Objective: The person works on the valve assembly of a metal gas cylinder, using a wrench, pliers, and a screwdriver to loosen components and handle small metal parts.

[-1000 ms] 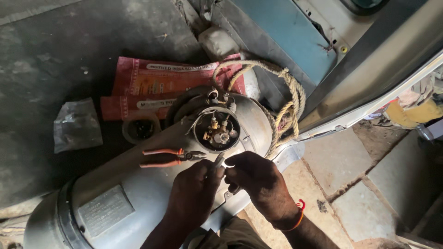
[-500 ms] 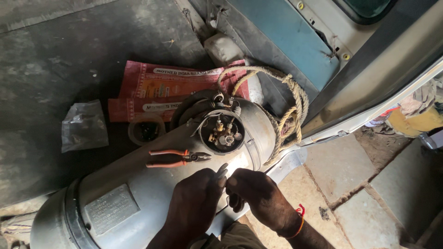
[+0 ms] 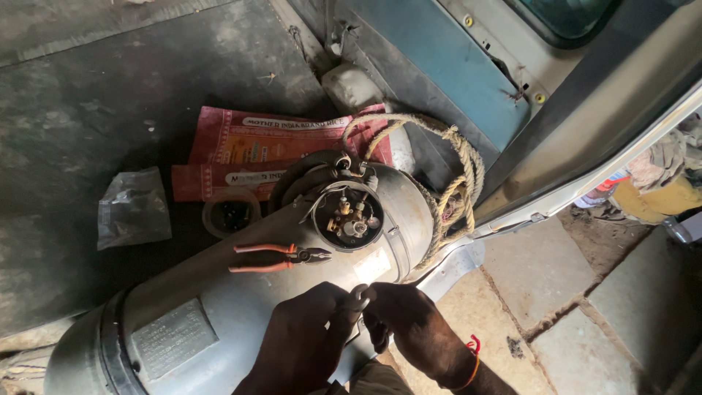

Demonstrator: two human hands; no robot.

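Both hands meet low in the frame, over the near flank of the tank. The left hand (image 3: 303, 340) and right hand (image 3: 409, 329) are each clenched on one small metal part (image 3: 360, 296), a grey ring-like fitting pinched between the fingertips of both. Its exact kind is too small to tell. Held this way, close in front of the body, it sits where both hands can steady it. The right wrist carries one red thread band (image 3: 472, 351).

The fitting is just above the tank (image 3: 219, 307), one large grey cylinder lying on its side, its end facing away from the person. Lying flat, it serves as a worktop: one pair of pliers (image 3: 274, 257) with orange handles rests on its curved top, jaws shut and pointing toward the valve recess, within easy reach of either hand.

The recess (image 3: 349, 218) is one round dark opening in the tank's shoulder, with several brass fittings inside; I cannot count them surely. One metal plate (image 3: 172, 338) is fixed to the tank nearer the person.

Beyond the tank:
- one coil of yellowish rope (image 3: 453, 183) looped round its far end, probably to secure it
- one red printed sack (image 3: 256, 150) spread on the floor
- one round black cup (image 3: 231, 213) holding small parts
- one clear plastic bag (image 3: 131, 208)
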